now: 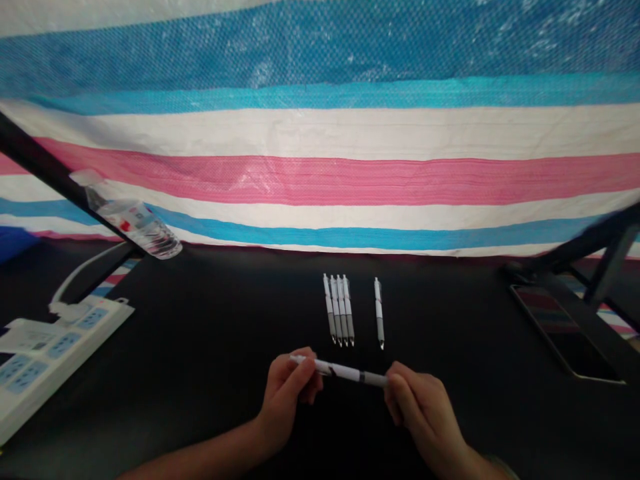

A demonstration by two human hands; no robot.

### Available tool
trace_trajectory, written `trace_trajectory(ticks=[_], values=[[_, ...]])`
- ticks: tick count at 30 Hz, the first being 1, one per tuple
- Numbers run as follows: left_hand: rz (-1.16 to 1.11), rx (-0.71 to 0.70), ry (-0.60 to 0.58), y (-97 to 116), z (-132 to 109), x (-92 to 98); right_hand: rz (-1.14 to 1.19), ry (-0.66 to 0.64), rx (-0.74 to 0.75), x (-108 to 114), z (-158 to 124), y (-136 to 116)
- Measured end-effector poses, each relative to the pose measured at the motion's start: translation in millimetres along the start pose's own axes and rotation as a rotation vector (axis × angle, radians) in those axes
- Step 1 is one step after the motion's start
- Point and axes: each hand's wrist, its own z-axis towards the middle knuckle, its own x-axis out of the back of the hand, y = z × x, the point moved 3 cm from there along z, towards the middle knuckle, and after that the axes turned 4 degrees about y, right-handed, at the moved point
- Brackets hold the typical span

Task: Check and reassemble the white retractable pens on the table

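Observation:
Both my hands hold one white pen (345, 372) crosswise above a black table (225, 333). My left hand (287, 397) pinches its left end, fingers closed round the barrel. My right hand (417, 407) grips the right end, near the grey grip section. Just beyond the held pen, several white pens (339, 310) lie side by side, tips toward me. A single white pen (379, 313) lies apart to their right.
A white power strip (45, 353) with its cable sits at the left edge. A clear plastic bottle (133, 223) leans at the back left. A phone (565, 333) and black stand legs (590, 267) occupy the right. A striped tarp (320, 133) hangs behind.

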Motion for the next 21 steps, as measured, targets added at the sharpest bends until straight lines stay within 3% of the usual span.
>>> trace_trajectory(ticks=[4,10,17,21], values=[[0.000,-0.028,0.036,2.5,-0.7,0.7,0.039,-0.096,-0.039,-5.8,-2.0,2.5],[0.004,-0.017,0.089,1.4,2.2,1.5,0.044,0.063,-0.073,-9.1,-8.8,11.7],[0.006,0.020,0.110,0.1,1.5,1.7,0.023,-0.180,-0.049,-8.6,-4.9,5.5],[0.013,0.002,0.103,4.0,1.9,0.8,0.035,-0.035,-0.106,-8.4,-5.5,6.8]])
